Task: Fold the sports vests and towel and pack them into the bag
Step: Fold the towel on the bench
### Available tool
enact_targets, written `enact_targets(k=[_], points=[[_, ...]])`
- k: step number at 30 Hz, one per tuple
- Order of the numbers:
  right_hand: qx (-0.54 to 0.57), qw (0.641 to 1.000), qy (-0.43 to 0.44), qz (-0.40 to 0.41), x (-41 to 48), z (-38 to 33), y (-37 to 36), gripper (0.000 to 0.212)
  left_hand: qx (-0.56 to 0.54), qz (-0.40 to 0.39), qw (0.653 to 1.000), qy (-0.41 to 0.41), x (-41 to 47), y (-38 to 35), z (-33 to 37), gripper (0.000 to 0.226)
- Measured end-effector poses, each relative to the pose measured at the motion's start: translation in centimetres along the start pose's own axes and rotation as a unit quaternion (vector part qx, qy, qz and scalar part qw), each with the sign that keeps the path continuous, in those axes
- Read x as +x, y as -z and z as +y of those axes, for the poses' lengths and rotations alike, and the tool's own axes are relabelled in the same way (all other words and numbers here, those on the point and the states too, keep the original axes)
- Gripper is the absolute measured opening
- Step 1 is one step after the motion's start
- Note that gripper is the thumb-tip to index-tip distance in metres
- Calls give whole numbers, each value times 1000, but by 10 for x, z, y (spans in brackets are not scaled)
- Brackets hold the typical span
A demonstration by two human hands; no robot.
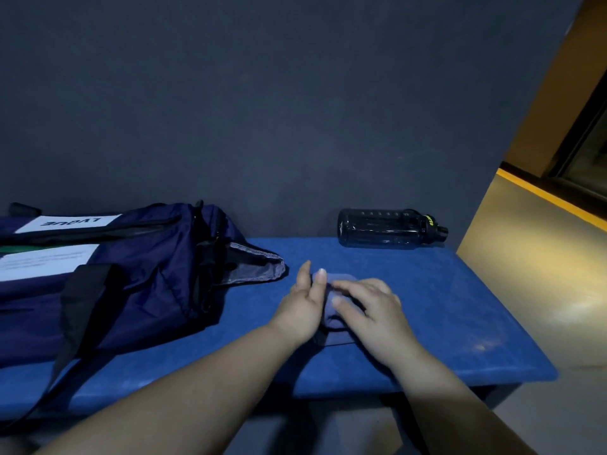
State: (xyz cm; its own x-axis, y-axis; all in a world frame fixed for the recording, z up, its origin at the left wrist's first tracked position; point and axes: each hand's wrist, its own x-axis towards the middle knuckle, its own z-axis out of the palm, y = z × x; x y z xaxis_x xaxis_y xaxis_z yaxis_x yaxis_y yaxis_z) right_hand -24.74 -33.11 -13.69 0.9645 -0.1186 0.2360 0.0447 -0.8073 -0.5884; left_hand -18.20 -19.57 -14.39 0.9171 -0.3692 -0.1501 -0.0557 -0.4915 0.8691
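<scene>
Both forearms (203, 385) reach from the near edge to a small folded cloth (338, 338) lying mid-bench. Left hand (303, 303) stands against the cloth's left side, fingers straight and slightly apart, tips near its far corner. Right hand (371, 310) lies flat on top, fingers spread, pressing; neither hand grips. Cloth shows only between and just beyond the hands. Bag (131, 274) sits left, its grey-lined opening facing the cloth, near but apart. Bench (443, 307) stretches right of the hands to its rounded end; a bottle (384, 228) lies at the back against the wall (262, 126).
</scene>
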Motion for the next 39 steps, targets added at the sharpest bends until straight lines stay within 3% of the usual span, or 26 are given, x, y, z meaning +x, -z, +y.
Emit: enact_targets(k=[2, 4, 6, 11, 17, 20, 22, 25, 28, 31, 34, 37, 39], points=[[90, 996, -19, 11, 0, 1, 0, 54, 66, 6, 998, -3, -1, 1, -3, 62], [99, 994, -30, 38, 0, 3, -2, 47, 148, 5, 989, -29, -3, 1, -7, 58], [64, 997, -41, 33, 1, 6, -3, 50, 210, -5, 977, -43, -5, 2, -10, 56], [-32, 991, -66, -111, -2, 11, -13, 57, 323, -1, 946, -30, -10, 1, -22, 59], [-124, 977, -89, -150, -3, 7, -14, 61, 362, -19, 931, -28, -8, -3, -27, 61], [-134, 974, -114, -141, -2, 4, -16, 66, 387, -31, 921, -21, -6, -3, -26, 61], [-140, 971, -170, -92, 1, 4, -15, 74, 394, -36, 918, -17, -6, -3, -27, 61], [-114, 965, -229, -51, 5, 2, -6, 55, 397, -36, 917, -13, -7, -2, -26, 61], [20, 960, -270, -64, 12, -4, 2, 30, 350, -36, 936, -22, -5, -2, -23, 61], [209, 944, -254, -7, 18, -18, 5, 21, 153, -28, 986, -51, -8, 8, -18, 66], [414, 884, -217, -7, 24, -44, 12, 24, -60, 5, 996, -65, -22, 33, -7, 79], [530, 832, -158, -41, 30, -71, 14, 42, -233, -4, 970, -72, -31, 66, -1, 100], [558, 816, -129, -73, 34, -87, 12, 60, -247, -3, 965, -83, -41, 92, -2, 94]])
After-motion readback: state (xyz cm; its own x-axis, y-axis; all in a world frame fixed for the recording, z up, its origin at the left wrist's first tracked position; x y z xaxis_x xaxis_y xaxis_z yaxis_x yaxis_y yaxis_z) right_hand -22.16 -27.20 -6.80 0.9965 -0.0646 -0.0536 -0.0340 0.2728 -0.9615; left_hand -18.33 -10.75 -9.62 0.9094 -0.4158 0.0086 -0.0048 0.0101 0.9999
